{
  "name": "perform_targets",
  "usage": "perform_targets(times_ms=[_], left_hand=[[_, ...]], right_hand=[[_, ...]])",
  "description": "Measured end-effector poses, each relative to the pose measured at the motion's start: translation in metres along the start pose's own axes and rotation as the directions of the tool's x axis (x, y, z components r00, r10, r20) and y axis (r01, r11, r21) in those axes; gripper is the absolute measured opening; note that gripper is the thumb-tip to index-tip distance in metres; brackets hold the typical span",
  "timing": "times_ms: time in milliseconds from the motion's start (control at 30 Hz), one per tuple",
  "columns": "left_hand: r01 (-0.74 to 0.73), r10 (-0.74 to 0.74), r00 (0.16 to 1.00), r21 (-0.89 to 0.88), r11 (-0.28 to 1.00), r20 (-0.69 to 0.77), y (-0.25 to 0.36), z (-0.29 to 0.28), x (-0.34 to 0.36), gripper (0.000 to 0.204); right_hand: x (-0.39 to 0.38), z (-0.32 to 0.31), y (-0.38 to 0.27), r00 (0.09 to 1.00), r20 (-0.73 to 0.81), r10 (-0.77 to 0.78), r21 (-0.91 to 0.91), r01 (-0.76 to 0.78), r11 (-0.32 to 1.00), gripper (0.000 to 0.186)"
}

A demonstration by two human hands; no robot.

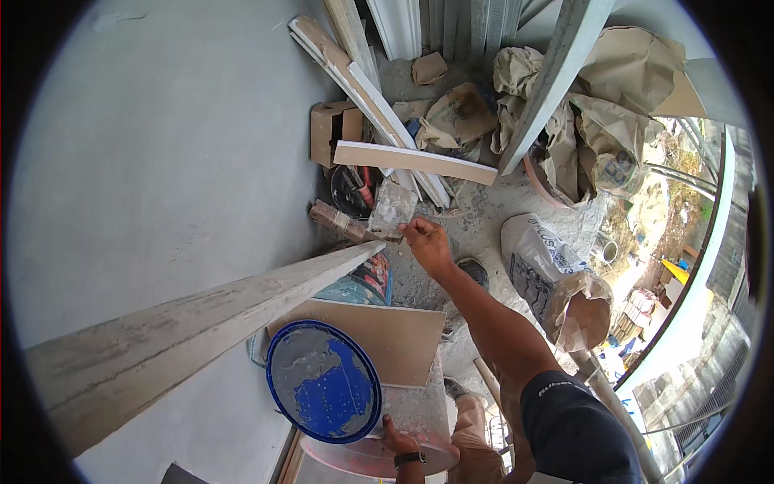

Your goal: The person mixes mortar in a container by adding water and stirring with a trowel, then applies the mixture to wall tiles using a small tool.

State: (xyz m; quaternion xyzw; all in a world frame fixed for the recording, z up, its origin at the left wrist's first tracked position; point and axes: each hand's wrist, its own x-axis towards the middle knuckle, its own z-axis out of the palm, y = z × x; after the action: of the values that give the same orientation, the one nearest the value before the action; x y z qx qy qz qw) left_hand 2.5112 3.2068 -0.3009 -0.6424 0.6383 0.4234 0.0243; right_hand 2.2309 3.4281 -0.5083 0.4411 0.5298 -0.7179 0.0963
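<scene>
My right hand (423, 240) pinches the near corner of a flat, square grey plate (392, 206) crusted with pale material, beside a tape-wrapped brown wooden piece (334, 216) and a long timber post (201, 315). My left hand (400, 440), with a black watch, is low in the view, fingers curled at the edge of a blue round lid (322, 387) smeared with grey plaster; what they grip is partly hidden. A tan board (403, 339) lies behind the lid on a speckled surface, above a pink translucent basin (347, 456).
Grey wall (145, 161) at left. Ahead are white-edged planks (415, 161), a cardboard box (326, 133), a black bucket (347, 189) and crumpled paper sacks (613, 153). A metal post (556, 73) stands upright. A white sack (528, 250) stands right, beside an opening with a drop.
</scene>
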Motion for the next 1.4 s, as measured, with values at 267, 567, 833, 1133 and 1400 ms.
perform_targets(times_ms=[267,567,833,1133,1400], left_hand=[[-0.005,-0.003,0.988,0.049,0.999,0.152,0.03,0.001,-0.015,0.054],[-0.807,0.695,0.537,0.531,0.259,0.478,-0.027,-0.016,0.043,0.048],[-0.148,0.257,0.543,-0.21,0.966,0.8,-0.063,-0.221,0.039,0.068],[-0.183,0.265,0.605,-0.193,0.964,0.751,-0.161,-0.363,0.049,0.02],[-0.573,0.598,0.67,-0.206,0.793,0.441,-0.173,-0.349,0.029,0.017]], right_hand=[[-0.103,-0.056,-0.034,0.971,0.001,-0.241,-0.185,0.237,0.954,0.034],[-0.338,-0.101,0.017,0.929,0.074,-0.364,-0.18,0.371,0.911,0.027],[-0.576,-0.088,0.106,0.861,0.393,-0.323,-0.428,0.482,0.764,0.023],[-0.657,-0.066,0.2,0.787,0.596,0.159,-0.694,0.405,0.595,0.022],[-0.664,-0.061,0.223,0.788,0.602,0.13,-0.673,0.414,0.613,0.041]])
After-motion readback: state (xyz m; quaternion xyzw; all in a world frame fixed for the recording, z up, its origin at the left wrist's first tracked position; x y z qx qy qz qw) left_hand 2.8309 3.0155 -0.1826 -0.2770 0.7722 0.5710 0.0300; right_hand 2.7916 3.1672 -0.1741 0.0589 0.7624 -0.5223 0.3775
